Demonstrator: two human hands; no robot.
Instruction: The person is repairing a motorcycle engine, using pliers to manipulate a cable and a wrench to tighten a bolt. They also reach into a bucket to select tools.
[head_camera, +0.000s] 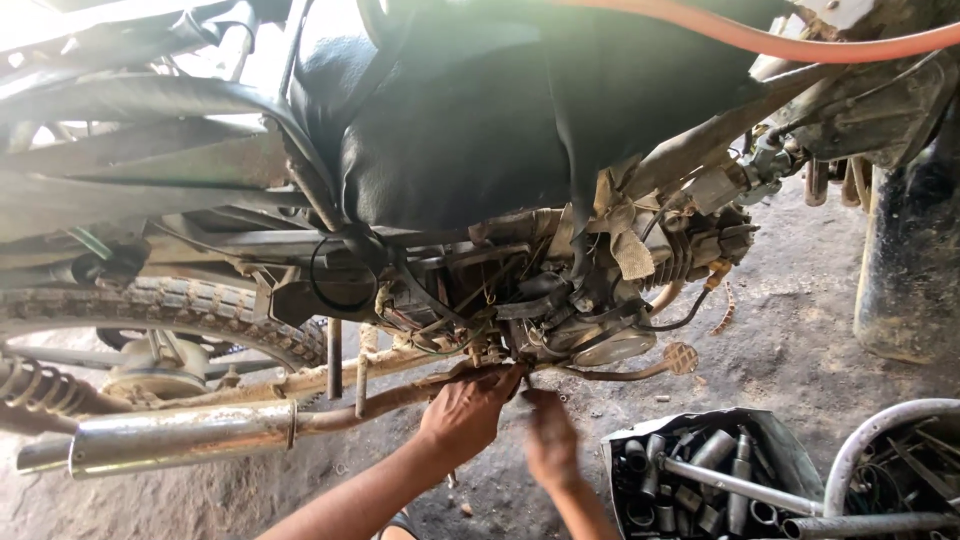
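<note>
I look down at a worn motorcycle with a black seat (480, 110) and an oily engine (560, 300). My left hand (468, 412) reaches up to the underside of the engine, fingertips touching a part beside the exhaust pipe (190, 432). My right hand (550, 440) is blurred just to its right, below the engine and near the footpeg (680, 357). Whether either hand holds a small tool or part is not clear.
The rear tyre (180, 305) and a coil spring (40, 390) are at the left. A box of sockets and wrench bars (700, 480) lies on the dirt floor at lower right, next to a metal-rimmed container (890, 440). An orange hose (800, 45) crosses the top.
</note>
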